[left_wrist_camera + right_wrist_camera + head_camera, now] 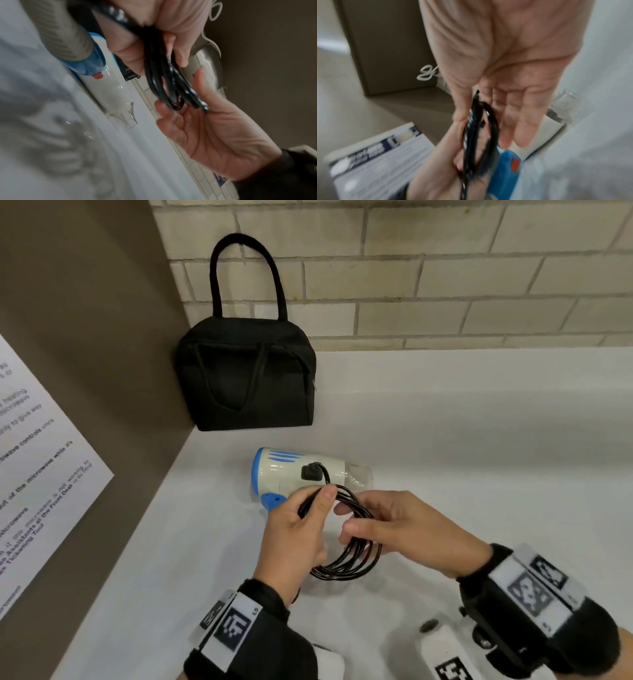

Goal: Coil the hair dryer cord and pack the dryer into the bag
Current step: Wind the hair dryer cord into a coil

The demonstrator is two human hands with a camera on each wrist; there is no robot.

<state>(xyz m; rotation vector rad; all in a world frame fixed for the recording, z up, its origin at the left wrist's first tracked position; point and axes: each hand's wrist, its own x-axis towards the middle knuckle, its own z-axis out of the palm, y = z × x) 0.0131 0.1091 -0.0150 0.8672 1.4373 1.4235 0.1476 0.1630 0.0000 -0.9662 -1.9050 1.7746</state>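
Note:
A white and blue hair dryer (298,474) lies on its side on the white counter (479,422), nozzle to the right. Its black cord (349,546) is wound into a coil of several loops just in front of it. My left hand (298,532) grips the coil's left side between thumb and curled fingers. My right hand (397,529) has straight fingers, and the coil's right side runs through the fork between thumb and fingers (197,105). The black bag (245,378) stands upright in the back corner, apart from both hands. I cannot tell whether its zip is open.
A brown side panel (102,337) walls off the left, with a printed notice (34,474) stuck on it. A brick wall (445,285) runs along the back. The counter stretches to the right of the dryer.

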